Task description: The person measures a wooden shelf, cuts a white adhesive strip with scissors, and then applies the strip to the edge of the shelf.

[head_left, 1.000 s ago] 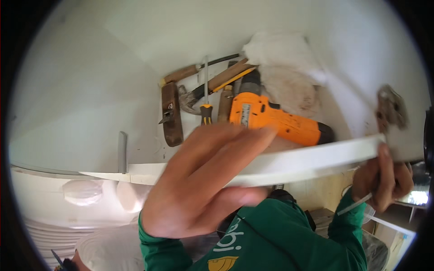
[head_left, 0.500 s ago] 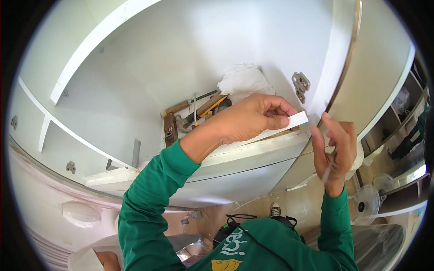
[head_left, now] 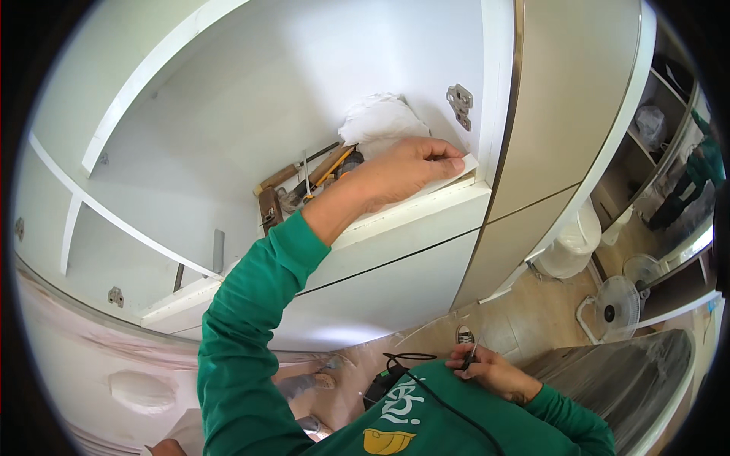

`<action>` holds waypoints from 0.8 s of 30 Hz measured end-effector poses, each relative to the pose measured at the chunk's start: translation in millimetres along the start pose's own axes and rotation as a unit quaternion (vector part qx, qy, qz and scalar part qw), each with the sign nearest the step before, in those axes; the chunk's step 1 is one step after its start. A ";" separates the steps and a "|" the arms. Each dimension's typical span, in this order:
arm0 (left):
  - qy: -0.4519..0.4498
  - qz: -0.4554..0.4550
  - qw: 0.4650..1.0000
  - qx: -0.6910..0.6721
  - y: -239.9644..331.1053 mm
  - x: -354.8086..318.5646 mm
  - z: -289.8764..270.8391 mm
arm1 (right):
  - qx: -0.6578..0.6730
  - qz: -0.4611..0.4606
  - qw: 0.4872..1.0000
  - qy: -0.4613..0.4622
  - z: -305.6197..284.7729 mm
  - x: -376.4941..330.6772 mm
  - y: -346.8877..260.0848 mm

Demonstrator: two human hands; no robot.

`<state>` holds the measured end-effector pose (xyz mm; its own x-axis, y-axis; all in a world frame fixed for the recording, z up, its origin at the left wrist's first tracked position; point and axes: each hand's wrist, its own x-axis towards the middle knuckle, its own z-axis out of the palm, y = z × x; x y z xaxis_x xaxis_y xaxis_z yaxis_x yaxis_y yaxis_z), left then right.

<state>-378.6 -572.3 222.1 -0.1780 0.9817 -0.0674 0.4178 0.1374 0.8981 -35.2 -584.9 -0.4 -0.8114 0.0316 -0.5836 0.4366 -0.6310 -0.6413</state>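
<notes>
My left hand (head_left: pixel 403 173) pinches the end of a white strip (head_left: pixel 471 162) between thumb and fingers. It is held over the front ledge (head_left: pixel 380 220) of a white cabinet, close to the right upright. Most of the strip is hidden behind my hand and forearm. Low in front of my body, my right hand (head_left: pixel 494 375) is closed around a small, slim dark tool (head_left: pixel 469 357), whose exact kind I cannot make out. Behind my left forearm, several hand tools lie inside the cabinet, among them a wooden block plane (head_left: pixel 269 209) and a wooden-handled tool (head_left: pixel 277 179).
A crumpled white cloth or paper (head_left: pixel 384 119) lies behind the tools. A metal hinge (head_left: pixel 459 106) is fixed to the cabinet's right wall. Beige door panels (head_left: pixel 574 99) stand to the right. A fan (head_left: pixel 614 310) and a plastic-covered object (head_left: pixel 608 387) occupy the lower right.
My right hand has dropped from beside the strip's end to in front of my body. My left hand keeps hold of the strip, now nearer the right upright. The view has shifted right.
</notes>
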 end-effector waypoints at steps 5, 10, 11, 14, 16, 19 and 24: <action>-0.028 -0.053 0.998 -0.028 6.5 -0.2 -11.8 | -0.146 -0.007 0.977 -0.154 -16.6 -16.8 -28.7; -0.059 -0.064 0.992 -0.090 10.1 0.9 -13.9 | -0.409 -0.131 0.888 -0.165 -27.9 -16.8 -37.5; -0.061 -0.065 0.991 -0.102 10.2 -0.4 -12.8 | -0.461 -0.156 0.861 -0.148 -23.6 -18.3 -41.2; -0.068 -0.066 0.988 -0.124 7.5 -1.5 -12.4 | -0.578 -0.207 0.782 -0.107 -11.0 -30.0 -50.5; -0.073 -0.061 0.987 -0.128 4.5 0.2 -12.1 | -0.614 -0.212 0.754 -0.099 -9.5 -38.6 -50.3; -0.080 -0.051 0.987 -0.130 3.2 3.9 -11.5 | -0.617 -0.218 0.753 -0.064 -10.7 -45.0 -57.9; -0.077 -0.038 0.993 -0.085 5.8 3.3 -14.6 | -0.628 -0.270 0.729 -0.044 -17.8 -48.5 -59.4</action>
<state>-389.8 -570.2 233.4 -0.0597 0.9796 -0.1918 0.2489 0.2007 0.9475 -14.9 -535.3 57.1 -0.9942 -0.0721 -0.0795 0.0117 0.6638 -0.7478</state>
